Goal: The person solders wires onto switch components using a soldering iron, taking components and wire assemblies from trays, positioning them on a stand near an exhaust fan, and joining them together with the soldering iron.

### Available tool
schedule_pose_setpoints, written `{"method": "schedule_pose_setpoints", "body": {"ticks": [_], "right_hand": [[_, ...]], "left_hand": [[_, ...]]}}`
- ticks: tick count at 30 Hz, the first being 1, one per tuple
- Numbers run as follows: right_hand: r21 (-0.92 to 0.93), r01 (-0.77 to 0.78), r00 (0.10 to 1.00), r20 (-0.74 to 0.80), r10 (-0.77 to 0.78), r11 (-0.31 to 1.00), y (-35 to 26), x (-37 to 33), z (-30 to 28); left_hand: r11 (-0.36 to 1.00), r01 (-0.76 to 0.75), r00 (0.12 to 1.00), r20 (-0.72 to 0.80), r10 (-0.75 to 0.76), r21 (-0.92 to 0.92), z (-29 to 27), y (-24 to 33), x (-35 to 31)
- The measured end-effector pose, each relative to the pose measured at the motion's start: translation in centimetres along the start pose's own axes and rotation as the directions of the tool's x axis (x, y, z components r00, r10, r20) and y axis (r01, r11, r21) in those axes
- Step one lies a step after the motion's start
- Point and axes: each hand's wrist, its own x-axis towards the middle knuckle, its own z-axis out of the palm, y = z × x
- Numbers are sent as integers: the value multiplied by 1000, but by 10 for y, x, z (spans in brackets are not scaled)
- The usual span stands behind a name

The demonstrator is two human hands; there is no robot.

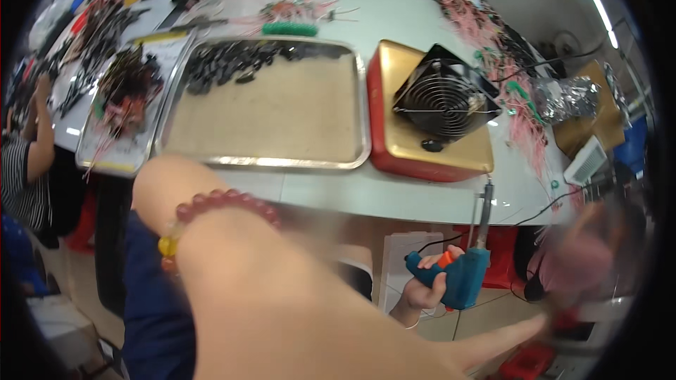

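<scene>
My left hand point(338, 295) is large and blurred close in front of me, a beaded bracelet point(229, 200) round its wrist. One stretched finger shows toward the lower right; the other fingers are hidden, and I see nothing held. Below the table's near edge, my right hand point(426, 288) is closed round a teal soldering gun point(467, 280) with an orange trigger. Its tip points up, beside the near right corner of a red and gold tin point(422, 167). A metal-rimmed tray point(274, 119) on the table carries several small black parts point(243, 63) along its far side.
A black fan point(447, 95) stands on the tin, with a small black part point(432, 146) before it. Left lies a smaller tray point(105, 155) of wired parts. Pink wire bundles point(517, 109) line the right side. A person in a striped top point(21, 169) sits at the left.
</scene>
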Motion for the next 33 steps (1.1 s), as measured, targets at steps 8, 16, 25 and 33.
{"method": "schedule_pose_setpoints", "body": {"ticks": [8, 16, 25, 33], "right_hand": [[-7, -11, 993, 119, 12, 1000, 2, 0, 10], [25, 87, 995, 40, -88, 996, 3, -20, -12], [11, 60, 998, 21, -60, 998, 4, -52, -29], [44, -73, 989, 135, 66, 996, 2, -73, -41]], "left_hand": [[974, -41, 984, 162, 79, -224, 19, -29, 9], [937, -141, 947, 232, 222, -320, 38, -31, -26], [877, -123, 870, 374, 320, -464, 71, -28, -68], [894, -103, 844, 438, 310, -435, 67, 7, -120]]}}
